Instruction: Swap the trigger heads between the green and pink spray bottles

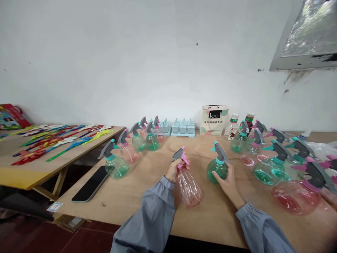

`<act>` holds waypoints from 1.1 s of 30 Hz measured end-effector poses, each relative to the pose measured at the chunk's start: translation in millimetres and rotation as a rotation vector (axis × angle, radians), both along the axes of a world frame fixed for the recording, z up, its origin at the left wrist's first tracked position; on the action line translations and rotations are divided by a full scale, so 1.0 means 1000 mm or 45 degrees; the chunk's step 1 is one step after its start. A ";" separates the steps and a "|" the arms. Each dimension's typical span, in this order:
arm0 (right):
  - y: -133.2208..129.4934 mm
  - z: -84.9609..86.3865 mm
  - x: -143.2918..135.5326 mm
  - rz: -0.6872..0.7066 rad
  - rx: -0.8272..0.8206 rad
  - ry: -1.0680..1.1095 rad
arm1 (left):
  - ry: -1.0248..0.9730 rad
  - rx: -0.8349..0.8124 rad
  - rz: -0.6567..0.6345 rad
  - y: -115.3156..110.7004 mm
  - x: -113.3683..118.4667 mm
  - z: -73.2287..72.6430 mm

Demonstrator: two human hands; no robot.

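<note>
My left hand (174, 169) is closed around the neck of a pink spray bottle (188, 188), which tilts with its base toward the lower right. Its trigger head is grey and pink. Beside it, my right hand (228, 181) has its thumb and fingers around the body of a green spray bottle (216, 169) with a grey and turquoise head; this one stands nearly upright. Several more spray bottles, pink and green, stand to the right, among them a large pink bottle (295, 196). Another group is at the left, with a green bottle (117, 167) in front.
A black phone (91, 184) lies near the table's left edge. At the back are light-blue ice-pop moulds (183, 128), a paper bag (213, 121) and a white bottle (232, 125). Colourful flower-shaped sticks (63, 140) cover another table at the left.
</note>
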State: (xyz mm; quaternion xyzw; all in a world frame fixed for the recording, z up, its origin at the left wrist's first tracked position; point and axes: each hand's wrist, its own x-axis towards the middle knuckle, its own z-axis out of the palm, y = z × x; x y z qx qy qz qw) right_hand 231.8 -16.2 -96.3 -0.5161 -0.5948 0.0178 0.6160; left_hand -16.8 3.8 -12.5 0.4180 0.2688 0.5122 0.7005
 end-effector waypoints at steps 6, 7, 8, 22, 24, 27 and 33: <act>0.002 -0.002 0.001 -0.006 0.021 -0.001 | 0.022 0.121 -0.153 -0.002 -0.001 0.003; 0.002 -0.002 0.001 -0.007 0.021 0.005 | 0.021 0.134 -0.161 -0.002 -0.001 0.003; 0.003 -0.002 0.001 -0.005 0.022 0.008 | 0.017 0.142 -0.148 -0.003 0.000 0.003; 0.002 0.000 0.001 0.028 0.013 0.010 | 0.578 0.453 0.608 -0.011 -0.053 0.028; 0.003 -0.001 0.001 0.017 0.016 0.015 | 0.701 0.417 0.810 -0.002 -0.076 0.024; 0.004 -0.002 0.001 0.026 0.007 0.023 | 0.792 0.402 1.108 0.018 -0.112 0.018; 0.005 -0.004 0.001 0.046 -0.015 0.050 | 0.769 0.573 1.481 0.059 -0.156 0.019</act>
